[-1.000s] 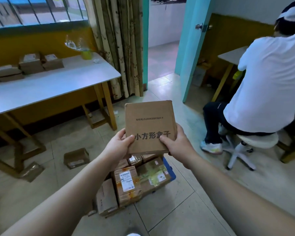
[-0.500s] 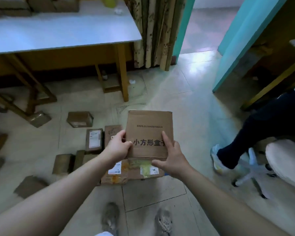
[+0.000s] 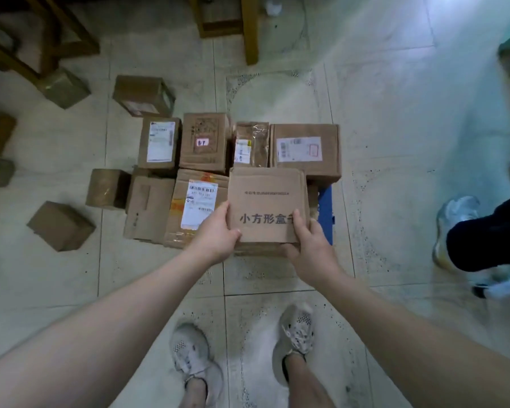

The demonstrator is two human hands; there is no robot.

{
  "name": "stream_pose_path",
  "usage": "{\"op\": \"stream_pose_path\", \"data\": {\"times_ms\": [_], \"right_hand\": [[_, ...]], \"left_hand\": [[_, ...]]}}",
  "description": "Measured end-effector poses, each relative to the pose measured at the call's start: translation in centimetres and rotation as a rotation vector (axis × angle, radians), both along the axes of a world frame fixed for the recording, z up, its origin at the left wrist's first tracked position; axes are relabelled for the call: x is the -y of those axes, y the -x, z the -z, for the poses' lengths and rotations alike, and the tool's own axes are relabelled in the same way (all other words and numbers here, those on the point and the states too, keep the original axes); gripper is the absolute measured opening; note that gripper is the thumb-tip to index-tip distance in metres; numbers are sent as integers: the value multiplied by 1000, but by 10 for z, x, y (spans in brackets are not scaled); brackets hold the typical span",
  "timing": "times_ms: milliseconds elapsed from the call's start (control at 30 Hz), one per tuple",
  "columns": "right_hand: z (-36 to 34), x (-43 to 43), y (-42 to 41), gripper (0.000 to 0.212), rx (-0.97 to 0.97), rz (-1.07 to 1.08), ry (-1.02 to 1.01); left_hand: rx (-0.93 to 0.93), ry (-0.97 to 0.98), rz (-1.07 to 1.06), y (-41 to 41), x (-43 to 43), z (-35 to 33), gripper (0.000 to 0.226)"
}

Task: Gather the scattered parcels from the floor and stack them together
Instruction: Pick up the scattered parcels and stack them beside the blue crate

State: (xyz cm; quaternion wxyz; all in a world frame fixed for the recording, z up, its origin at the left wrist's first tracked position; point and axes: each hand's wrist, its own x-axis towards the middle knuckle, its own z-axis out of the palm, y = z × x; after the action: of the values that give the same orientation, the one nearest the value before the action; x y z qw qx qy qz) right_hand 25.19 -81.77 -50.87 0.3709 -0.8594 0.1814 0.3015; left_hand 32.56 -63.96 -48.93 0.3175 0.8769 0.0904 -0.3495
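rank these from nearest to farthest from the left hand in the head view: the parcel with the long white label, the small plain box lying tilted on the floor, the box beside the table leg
1. Parcel with the long white label: touching distance, just left of the left hand.
2. Small plain box: loose on the tiles, well off to the left.
3. Box beside the table leg: far upper left.

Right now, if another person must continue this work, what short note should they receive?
Left hand and right hand: both grip the flat printed box, held over the near right corner of the gathered pile.
Done: about eight parcels sit packed together in the pile; a blue object shows at its right edge.
Left: set the printed box down on the pile, then collect the loose parcels on the floor to the left, with more, blurred, at the far left edge.
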Motion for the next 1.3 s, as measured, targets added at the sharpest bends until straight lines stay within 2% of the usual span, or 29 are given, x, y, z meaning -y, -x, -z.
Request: {"op": "stream_pose_path", "data": {"times_ms": [200, 333, 433, 533, 733, 833, 967, 1133, 1300], "right_hand": [[81, -24, 8, 79, 33, 88, 10], [118, -37, 2, 77, 59, 103, 84], [133, -42, -3, 75, 37, 95, 108], [140, -37, -5, 80, -47, 17, 131], [116, -28, -19, 84, -194, -111, 268], [73, -42, -32, 84, -166, -146, 302], [-23, -84, -53, 76, -74, -236, 334], [-156, -174, -61, 68, -10, -351, 297], [-260, -271, -69, 65, 68, -428, 290]], "left_hand": [[52, -128, 95, 1, -12, 78, 71], [162, -304, 326, -5, -28, 116, 71], [73, -428, 355, -11, -46, 135, 71], [-52, -427, 405, -12, -59, 144, 70], [-27, -295, 292, -19, -76, 115, 70], [-27, -243, 208, -16, -100, 70, 71], [12, -209, 80, -10, -155, -21, 70], [22, -122, -6, 12, -256, -146, 69], [111, -145, -94, 35, -349, -245, 68]]}}
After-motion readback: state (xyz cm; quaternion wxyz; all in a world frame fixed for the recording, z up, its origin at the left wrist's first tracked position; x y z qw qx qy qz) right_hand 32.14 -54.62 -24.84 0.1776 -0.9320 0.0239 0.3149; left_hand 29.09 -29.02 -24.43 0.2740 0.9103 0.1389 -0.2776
